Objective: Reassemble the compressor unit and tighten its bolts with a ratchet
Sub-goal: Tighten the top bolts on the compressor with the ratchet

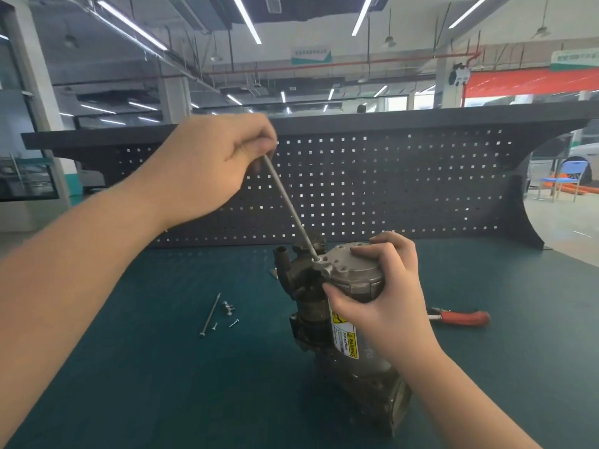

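Both hands' fingers pinch: bolt (289, 205), compressor (343, 286).

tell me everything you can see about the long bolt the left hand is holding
The long bolt is a thin, straight rod of dull silver-grey metal. It stands tilted, its top leaning left. The left hand pinches its upper end, hiding the head. Its lower tip sits in a hole at the edge of the compressor end cover. Most of the shaft still shows above the cover, so it is barely inserted.
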{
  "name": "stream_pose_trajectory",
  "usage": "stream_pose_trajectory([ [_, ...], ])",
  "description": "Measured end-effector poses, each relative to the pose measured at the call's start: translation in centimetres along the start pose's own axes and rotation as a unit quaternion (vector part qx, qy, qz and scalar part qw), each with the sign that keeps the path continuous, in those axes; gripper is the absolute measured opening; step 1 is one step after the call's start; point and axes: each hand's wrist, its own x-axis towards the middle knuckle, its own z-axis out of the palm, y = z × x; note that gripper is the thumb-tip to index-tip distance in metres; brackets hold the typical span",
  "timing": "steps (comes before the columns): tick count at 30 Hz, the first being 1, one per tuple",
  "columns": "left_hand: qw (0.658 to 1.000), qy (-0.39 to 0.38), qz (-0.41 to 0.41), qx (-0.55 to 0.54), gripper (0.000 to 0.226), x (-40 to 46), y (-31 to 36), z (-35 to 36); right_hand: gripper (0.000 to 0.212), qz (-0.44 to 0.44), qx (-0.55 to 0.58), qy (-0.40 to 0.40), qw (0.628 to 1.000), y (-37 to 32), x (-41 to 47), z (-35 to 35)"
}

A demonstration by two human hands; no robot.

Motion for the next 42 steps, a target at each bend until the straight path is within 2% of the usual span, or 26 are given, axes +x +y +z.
stream_pose_trajectory([
  [3,0.998,-0.034,0.029,-0.034,0.017,1.2,1.3,-0.1,0.048,-0.003,0.002,0.002,1.000,0.1,-0.1,0.0],
  [6,0.991,-0.047,0.032,-0.121,0.013,1.5,2.4,0.4,0.047,-0.008,0.003,0.002,1.000,0.2,-0.1,0.0],
  [8,0.982,-0.039,0.026,-0.184,0.007,1.6,2.5,0.8,0.047,-0.007,0.004,0.001,1.000,0.2,0.0,0.0],
  [10,0.975,-0.022,0.006,-0.221,0.014,1.8,2.2,1.2,0.047,-0.006,0.004,0.003,1.000,0.2,0.0,0.1],
  [13,0.988,-0.072,-0.028,-0.131,0.019,0.9,1.6,3.5,0.046,-0.014,0.002,0.007,1.000,0.1,0.0,0.1],
  [15,0.984,-0.097,-0.060,-0.140,0.017,-1.1,1.3,6.1,0.045,-0.021,-0.001,0.009,1.000,0.1,0.1,0.1],
  [18,0.968,-0.051,-0.097,-0.227,0.024,-4.4,1.3,9.1,0.045,-0.024,-0.003,0.014,1.000,0.1,0.1,0.1],
  [22,0.956,0.008,-0.114,-0.268,0.019,-6.1,1.3,11.3,0.044,-0.025,-0.005,0.013,1.000,0.1,0.1,0.1],
  [25,0.946,0.028,-0.126,-0.297,0.024,-6.3,1.3,11.7,0.044,-0.022,-0.005,0.015,1.000,0.2,0.1,0.2],
  [30,0.952,0.020,-0.118,-0.283,0.031,-5.8,1.1,11.4,0.044,-0.023,-0.006,0.017,1.000,0.2,0.1,0.2],
  [35,0.954,0.028,-0.114,-0.275,0.012,-5.8,0.9,11.8,0.044,-0.025,-0.007,0.018,1.000,0.2,0.1,0.1],
  [39,0.956,0.008,-0.102,-0.276,0.009,-6.1,1.3,11.5,0.044,-0.018,-0.002,0.016,1.000,0.2,0.0,0.1],
  [40,0.963,0.013,-0.090,-0.252,0.003,-6.4,1.4,11.4,0.043,-0.018,-0.001,0.016,1.000,0.2,0.0,0.1],
  [42,0.967,0.089,-0.088,-0.220,0.013,-8.0,1.9,11.8,0.043,-0.017,0.000,0.015,1.000,0.2,0.0,0.1],
])
